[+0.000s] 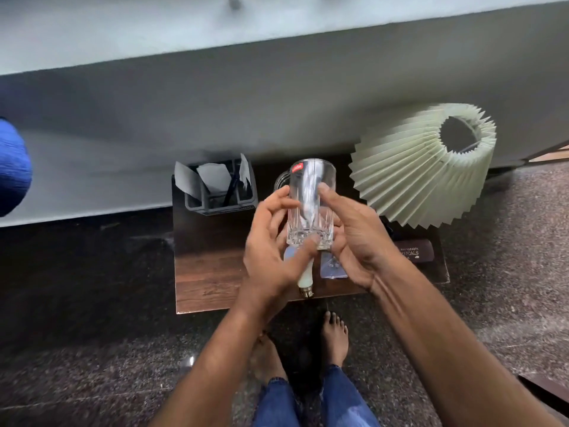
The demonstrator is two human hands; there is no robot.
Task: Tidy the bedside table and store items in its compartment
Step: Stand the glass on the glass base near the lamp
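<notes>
Glass (311, 204) sits gripped between both hands, left hand (274, 251) and right hand (354, 235), above the worktop (209, 266); a slip could drop it onto the bulb (304, 278) just beneath, breaking either.

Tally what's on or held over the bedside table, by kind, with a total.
Clear cut-glass tumbler with red sticker, in both hands: 1
Second clear glass behind it: 1
Pleated cream lampshade: 1
Dark desk organiser with papers: 1
White light bulb: 1
Dark brown spectacle case: 1
Total: 6
</notes>
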